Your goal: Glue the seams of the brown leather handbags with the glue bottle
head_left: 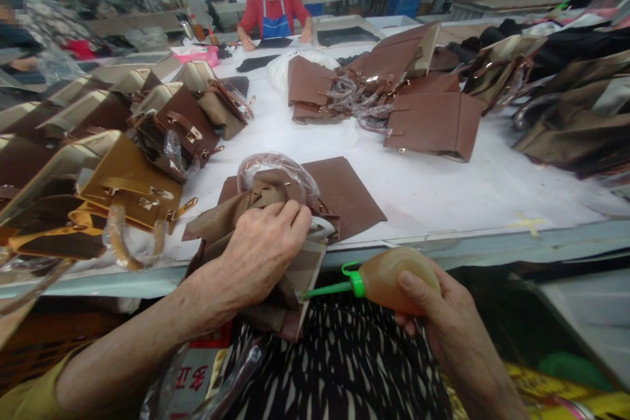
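Observation:
My right hand (pixel 438 302) is wrapped round a soft squeeze bottle (pixel 394 275) of amber liquid, probably glue. Its green nozzle points left, with the tip at the edge of a brown handbag (pixel 290 282) that hangs over the table's front edge. My left hand (pixel 268 243) has its fingers curled closed on the bag's bunched brown fabric (pixel 268 187). A plastic-wrapped handle (pixel 278 164) arches up behind those fingers. Under the bag lies a flat brown leather panel (pixel 349 197). What is inside the bag is mostly hidden.
Rows of brown handbags (pixel 172 121) and a mustard one (pixel 130 177) stand at left. More bags (pixel 433 121) lie at back right, beside dark fabric ones (pixel 575 118). Across the white table (pixel 497 190) a person in a red top (pixel 253 6) handles a dark piece near a pink basket (pixel 201 54).

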`<state>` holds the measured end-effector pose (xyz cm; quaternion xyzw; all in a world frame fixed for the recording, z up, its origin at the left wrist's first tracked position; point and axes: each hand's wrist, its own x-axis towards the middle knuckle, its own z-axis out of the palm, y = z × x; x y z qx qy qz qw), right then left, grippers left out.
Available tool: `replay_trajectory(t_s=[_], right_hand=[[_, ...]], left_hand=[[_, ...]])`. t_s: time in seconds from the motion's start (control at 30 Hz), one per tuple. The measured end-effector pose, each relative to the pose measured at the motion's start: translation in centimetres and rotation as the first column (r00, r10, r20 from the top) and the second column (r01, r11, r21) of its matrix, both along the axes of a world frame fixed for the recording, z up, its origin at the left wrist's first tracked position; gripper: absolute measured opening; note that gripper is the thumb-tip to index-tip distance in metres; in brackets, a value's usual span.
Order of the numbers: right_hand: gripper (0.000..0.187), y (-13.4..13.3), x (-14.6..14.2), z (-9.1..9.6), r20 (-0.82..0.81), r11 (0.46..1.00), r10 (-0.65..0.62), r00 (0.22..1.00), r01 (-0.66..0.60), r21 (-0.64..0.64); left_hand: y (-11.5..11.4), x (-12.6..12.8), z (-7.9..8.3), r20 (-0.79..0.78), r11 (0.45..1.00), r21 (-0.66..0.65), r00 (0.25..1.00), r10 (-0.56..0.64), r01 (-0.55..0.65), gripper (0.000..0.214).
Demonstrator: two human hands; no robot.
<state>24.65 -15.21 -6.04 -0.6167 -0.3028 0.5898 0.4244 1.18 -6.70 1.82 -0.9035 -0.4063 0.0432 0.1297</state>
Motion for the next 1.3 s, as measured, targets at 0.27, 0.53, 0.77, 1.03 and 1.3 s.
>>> replay_trajectory(t_s=[0.27,0.53,0.77,1.03,1.3], right_hand=[[0.046,0.2,-0.5,0.8,0.037,0.997,0.068,0.997,-0.066,-0.032],[0.047,-1.4,-0.6,0.6,-0.078,0.994,0.078,0.994,-0.083,-0.065],[0.043,-1.6,-0.6,0.1,-0.120,0.997,-0.010,0.993,0.000,-0.081],[0.037,-1.5,-1.3,-0.6,-0.236,0.991,-0.104,0.966,0.080,-0.108],[0.037,-1.9,-1.3,-0.7,-0.248,0.989,-0.087,0.965,0.053,-0.141]], left_hand=[[0.0,0.4,0.1,-0.016,0.999,0.035,1.000,0.001,-0.001,0.015],[0.1,0.6,0.0,-0.039,0.999,0.050,0.999,0.018,-0.016,0.013],[0.1,0.5,0.1,-0.043,0.998,0.052,0.999,0.033,-0.031,0.014],[0.1,0.4,0.1,-0.056,0.999,0.035,0.998,0.037,-0.036,0.018],[0.0,0.4,0.1,-0.049,0.997,0.065,0.998,0.031,-0.028,0.019]])
